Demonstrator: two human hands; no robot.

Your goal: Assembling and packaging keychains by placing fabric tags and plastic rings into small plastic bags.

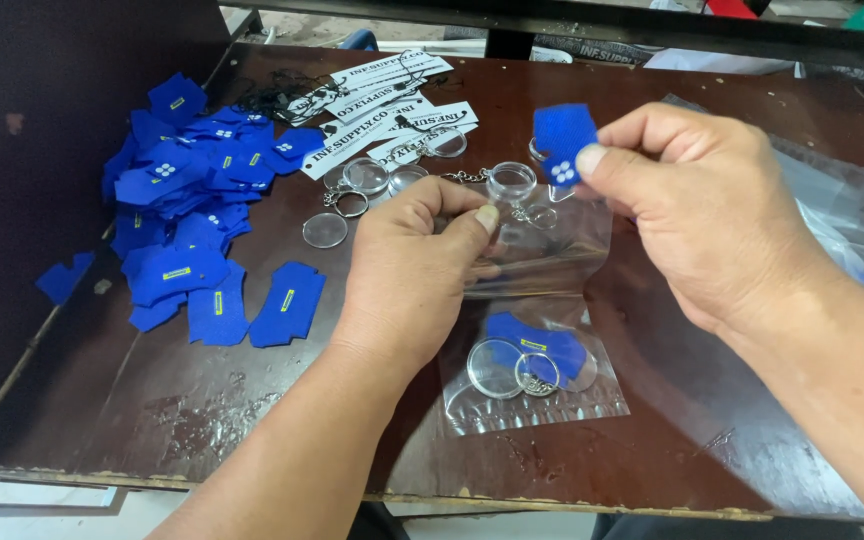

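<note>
Blue patch [563,140] pinched in right hand [697,215] — left hand [417,265] grips clear bag [542,245]

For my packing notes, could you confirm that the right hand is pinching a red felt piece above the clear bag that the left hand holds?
Not quite: the felt piece pinched by the right hand is blue, not red. The head view shows it above the clear bag held by the left hand.

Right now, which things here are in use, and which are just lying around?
In use: blue felt piece in right hand; clear bag in left hand; filled bag.
Lying about: blue felt pile, paper tags, loose clear keyrings.
</note>
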